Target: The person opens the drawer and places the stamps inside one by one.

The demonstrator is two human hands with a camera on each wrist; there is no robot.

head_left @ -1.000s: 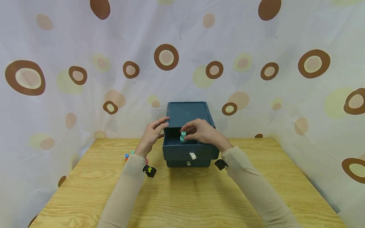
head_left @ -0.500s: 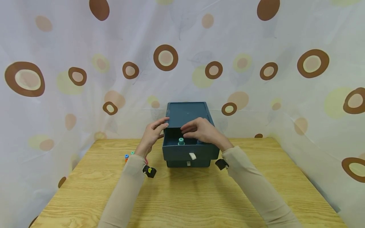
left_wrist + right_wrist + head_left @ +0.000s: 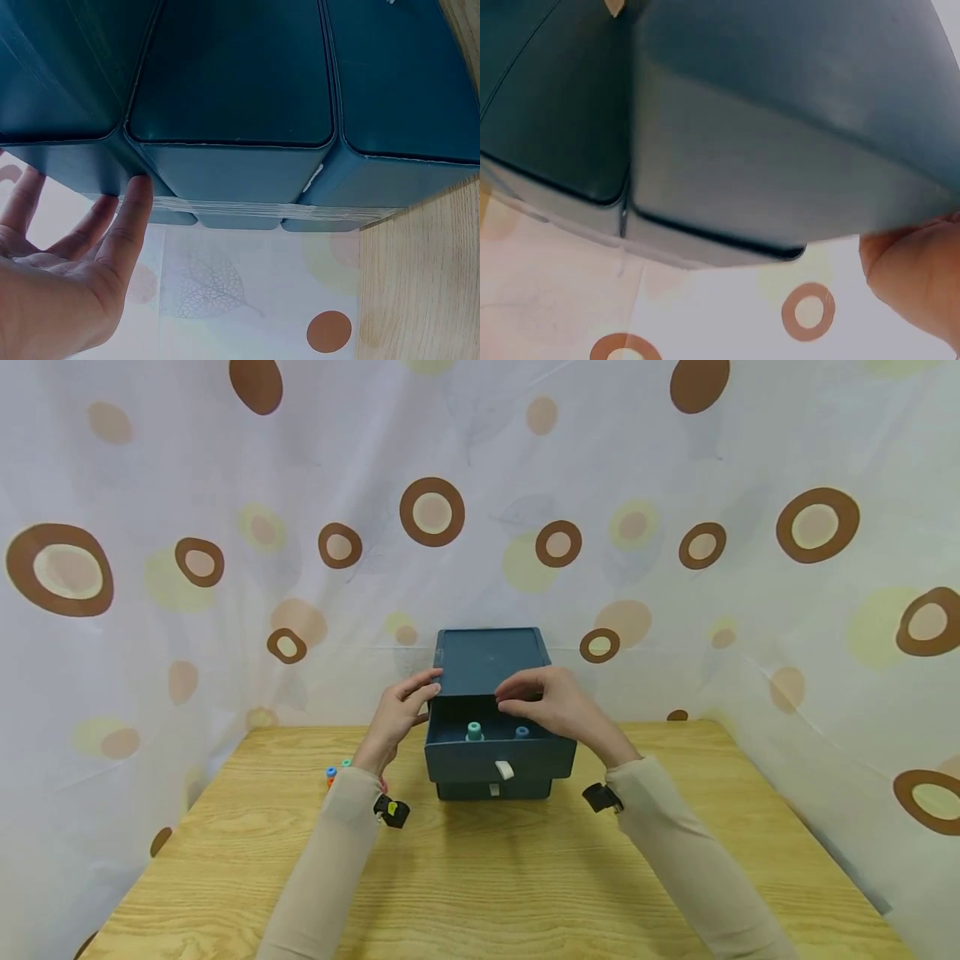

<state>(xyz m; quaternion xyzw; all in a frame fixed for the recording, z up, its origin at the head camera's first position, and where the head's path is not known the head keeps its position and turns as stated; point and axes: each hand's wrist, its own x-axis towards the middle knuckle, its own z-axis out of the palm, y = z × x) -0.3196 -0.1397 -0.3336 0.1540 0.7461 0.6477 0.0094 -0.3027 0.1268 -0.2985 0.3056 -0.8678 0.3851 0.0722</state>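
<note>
Now: left hand (image 3: 396, 714) laid against the upper left corner of the dark blue drawer box (image 3: 491, 653), fingers straight and loose, fingertips (image 3: 136, 196) touching the box's edge, gripping nothing. Right hand (image 3: 551, 706) poised over the open top drawer (image 3: 498, 758), fingers bent loosely, nothing between them. Standing upright on the drawer floor, a teal spool (image 3: 474, 731), left of centre, clear of both hands. Just to its right, a blue spool (image 3: 522, 732), close under the right hand's fingers; contact impossible to tell. Below, a second drawer (image 3: 493, 790), pushed in, white tab at the front. Box set at the far middle of the wooden counter (image 3: 480, 877). Left of the box, behind the left wrist, a few small coloured spools (image 3: 334, 771) lying on the counter. Behind everything, a spotted curtain (image 3: 225, 527).
</note>
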